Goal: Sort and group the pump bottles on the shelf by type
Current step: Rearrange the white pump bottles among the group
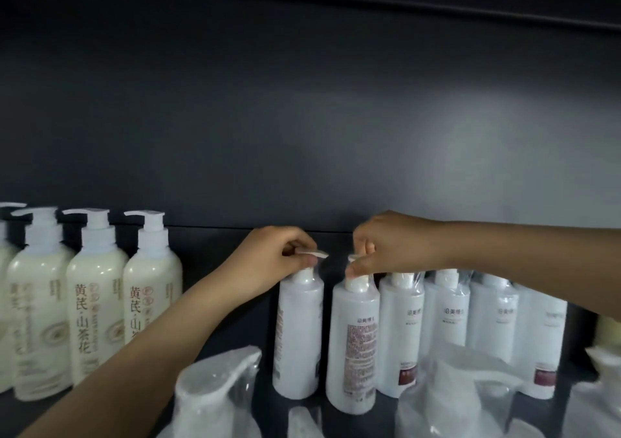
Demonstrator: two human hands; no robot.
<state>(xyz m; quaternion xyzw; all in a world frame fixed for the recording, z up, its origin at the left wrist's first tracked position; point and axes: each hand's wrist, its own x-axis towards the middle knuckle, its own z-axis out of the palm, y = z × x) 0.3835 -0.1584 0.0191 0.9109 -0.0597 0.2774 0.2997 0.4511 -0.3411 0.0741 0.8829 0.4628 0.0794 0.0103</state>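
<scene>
My left hand (279, 256) grips the pump head of a white pump bottle (297, 333) standing on the dark shelf (215, 246). Just to its right, my right hand (379, 246) pinches the pump head of a second white bottle (353, 347), whose printed back label faces me. Both bottles stand upright, close together. To their right runs a row of several matching white bottles (450, 310) with plastic over the pumps. At the left stands a group of cream bottles (90, 303) with brown lettering and white pumps.
Plastic-wrapped pump tops of other bottles (215, 390) crowd the bottom of the view, nearest to me, with another (467, 394) at lower right. The shelf's dark back wall (302, 118) rises behind everything. A bare gap lies between the cream group and the white bottles.
</scene>
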